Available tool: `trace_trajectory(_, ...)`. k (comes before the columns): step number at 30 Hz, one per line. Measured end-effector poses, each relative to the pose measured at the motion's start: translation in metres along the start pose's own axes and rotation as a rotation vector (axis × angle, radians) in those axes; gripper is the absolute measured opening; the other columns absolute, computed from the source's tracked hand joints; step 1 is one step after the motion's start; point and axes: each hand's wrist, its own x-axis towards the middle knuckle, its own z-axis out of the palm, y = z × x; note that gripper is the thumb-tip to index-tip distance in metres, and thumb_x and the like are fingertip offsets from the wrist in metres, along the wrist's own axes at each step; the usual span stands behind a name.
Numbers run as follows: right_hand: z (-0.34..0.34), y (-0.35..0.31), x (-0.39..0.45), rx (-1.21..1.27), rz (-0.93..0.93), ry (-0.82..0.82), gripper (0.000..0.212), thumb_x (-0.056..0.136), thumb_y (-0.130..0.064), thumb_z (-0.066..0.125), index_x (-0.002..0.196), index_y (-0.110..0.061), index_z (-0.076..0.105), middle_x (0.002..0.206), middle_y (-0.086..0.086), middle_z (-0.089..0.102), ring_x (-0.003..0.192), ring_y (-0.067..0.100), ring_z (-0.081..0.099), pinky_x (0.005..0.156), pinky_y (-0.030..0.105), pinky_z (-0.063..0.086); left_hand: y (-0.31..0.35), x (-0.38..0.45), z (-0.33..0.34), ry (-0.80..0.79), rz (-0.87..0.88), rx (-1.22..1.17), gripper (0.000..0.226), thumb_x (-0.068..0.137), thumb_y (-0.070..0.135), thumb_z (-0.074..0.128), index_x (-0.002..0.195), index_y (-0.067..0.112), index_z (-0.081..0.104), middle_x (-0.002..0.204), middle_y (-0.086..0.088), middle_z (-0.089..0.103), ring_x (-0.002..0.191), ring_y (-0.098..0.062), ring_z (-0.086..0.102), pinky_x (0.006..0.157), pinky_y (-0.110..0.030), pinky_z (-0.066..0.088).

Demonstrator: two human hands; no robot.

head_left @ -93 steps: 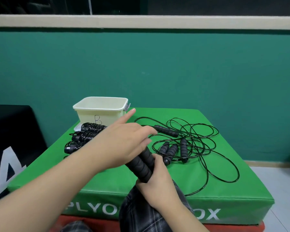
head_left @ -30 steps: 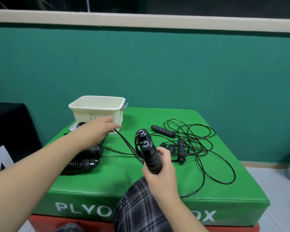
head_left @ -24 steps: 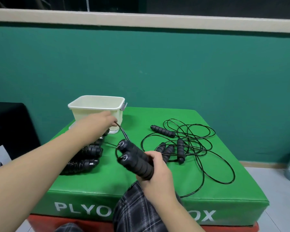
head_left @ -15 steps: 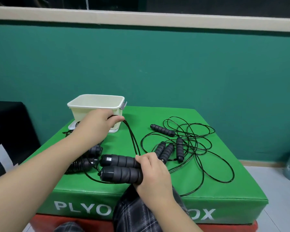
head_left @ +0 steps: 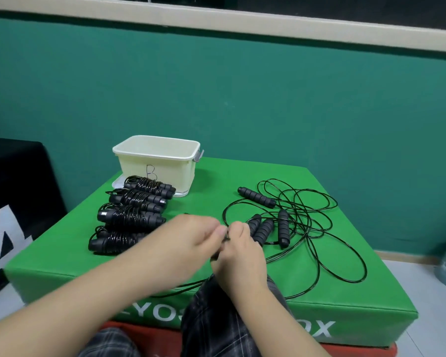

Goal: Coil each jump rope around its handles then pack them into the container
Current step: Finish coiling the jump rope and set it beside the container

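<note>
Both hands meet over the bench's front edge: right hand [head_left: 238,256] grips the rope handles [head_left: 218,249], left hand [head_left: 188,240] pinches the cord. Thin, springy, probably slippery cord, so hold the foam grips.

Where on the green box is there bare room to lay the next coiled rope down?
A bare strip of the green box runs between the row of coiled ropes and the loose rope tangle, back toward the container. The far right edge behind the tangle is also bare. The left side is crowded with coils, the right with loops; both hands occupy the front middle.
</note>
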Motion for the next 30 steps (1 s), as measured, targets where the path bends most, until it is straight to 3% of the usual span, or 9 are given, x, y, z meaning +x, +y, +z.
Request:
trace_trajectory(2, -0.007, 0.000, 0.005, 0.036, 0.007, -0.150, 0.060, 0.074, -0.048, 0.021, 0.116, -0.010, 0.039, 0.109, 0.008, 0.046, 0.096, 0.031, 0.058, 0.068, 0.034, 0.033, -0.004, -0.008, 0.012, -0.022, 0.030, 0.021, 0.037, 0.096, 0.036, 0.039, 0.067, 0.017, 0.052, 0.058, 0.012, 0.054, 0.055, -0.006, 0.045, 0.053, -0.020, 0.035)
trace_trajectory(4, -0.007, 0.002, 0.008, 0.094, 0.031, -0.192, 0.053, 0.084, -0.030, 0.044, 0.133, -0.015, 0.028, 0.119, 0.008, 0.042, 0.104, 0.032, 0.057, 0.074, 0.037, 0.037, -0.010, -0.017, 0.024, -0.066, 0.056, 0.031, 0.038, 0.097, 0.031, 0.043, 0.060, 0.023, 0.039, 0.059, 0.020, 0.050, 0.054, -0.003, 0.041, 0.052, -0.018, 0.029)
trace_trajectory(9, 0.003, 0.002, 0.011, 0.037, 0.093, -0.155, 0.035, 0.085, -0.022, 0.059, 0.114, -0.019, 0.039, 0.109, 0.005, 0.040, 0.094, 0.029, 0.060, 0.066, 0.032, 0.035, -0.042, -0.020, 0.038, -0.243, -0.102, -0.025, 0.022, 0.096, 0.030, 0.048, 0.074, 0.025, 0.046, 0.062, 0.011, 0.051, 0.054, -0.005, 0.042, 0.055, -0.019, 0.034)
trace_trajectory(13, 0.005, 0.002, 0.009, -0.043, 0.045, -0.110, 0.037, 0.083, -0.017, 0.062, 0.111, -0.018, 0.038, 0.111, 0.004, 0.040, 0.097, 0.026, 0.057, 0.073, 0.036, 0.040, -0.046, -0.013, 0.048, -0.413, -0.299, -0.233, 0.011, 0.096, 0.013, 0.041, 0.088, 0.021, 0.040, 0.094, 0.002, 0.065, 0.066, -0.018, 0.065, 0.053, -0.025, 0.045)
trace_trajectory(16, 0.007, -0.003, 0.007, -0.070, 0.005, -0.054, 0.030, 0.077, -0.015, 0.064, 0.102, -0.014, 0.046, 0.102, 0.009, 0.048, 0.086, 0.030, 0.059, 0.066, 0.037, 0.039, -0.030, -0.002, 0.045, -0.312, -0.364, -0.436, 0.005, 0.096, 0.016, 0.039, 0.096, 0.011, 0.041, 0.085, -0.001, 0.065, 0.046, -0.019, 0.056, 0.045, -0.020, 0.038)
trace_trajectory(21, 0.010, -0.007, 0.005, -0.101, -0.067, 0.016, 0.043, 0.044, -0.012, 0.084, 0.073, -0.015, 0.052, 0.069, 0.004, 0.050, 0.048, 0.023, 0.051, 0.043, 0.028, 0.034, -0.026, 0.020, 0.039, -0.093, -0.609, -0.714, 0.050, 0.098, 0.051, 0.027, 0.083, 0.011, 0.052, 0.048, 0.006, 0.036, 0.038, -0.010, 0.020, 0.040, -0.018, 0.017)
trace_trajectory(23, 0.007, -0.006, 0.003, -0.073, -0.049, -0.007, 0.042, 0.052, -0.012, 0.084, 0.084, -0.013, 0.056, 0.077, 0.005, 0.054, 0.057, 0.024, 0.056, 0.048, 0.030, 0.038, -0.029, 0.021, 0.046, -0.029, -0.594, -0.744, 0.042, 0.100, 0.042, 0.031, 0.075, 0.013, 0.049, 0.042, 0.010, 0.028, 0.038, -0.009, 0.018, 0.041, -0.020, 0.015)
trace_trajectory(27, 0.000, 0.000, 0.001, 0.078, 0.004, -0.151, 0.043, 0.092, -0.025, 0.053, 0.133, -0.017, 0.039, 0.129, 0.001, 0.050, 0.114, 0.024, 0.053, 0.086, 0.033, 0.040, -0.034, 0.020, 0.060, 0.169, -0.421, -0.472, 0.040, 0.096, 0.029, 0.046, 0.059, 0.015, 0.049, 0.038, 0.009, 0.034, 0.037, -0.008, 0.027, 0.044, -0.025, 0.023)
trace_trajectory(30, -0.004, 0.000, -0.001, 0.165, 0.096, -0.128, 0.040, 0.087, -0.034, 0.055, 0.126, -0.027, 0.047, 0.121, -0.006, 0.060, 0.107, 0.023, 0.058, 0.079, 0.032, 0.042, -0.040, 0.019, 0.066, 0.248, -0.330, -0.471, 0.041, 0.093, 0.023, 0.052, 0.053, 0.016, 0.049, 0.038, 0.009, 0.035, 0.039, -0.005, 0.028, 0.049, -0.028, 0.023)
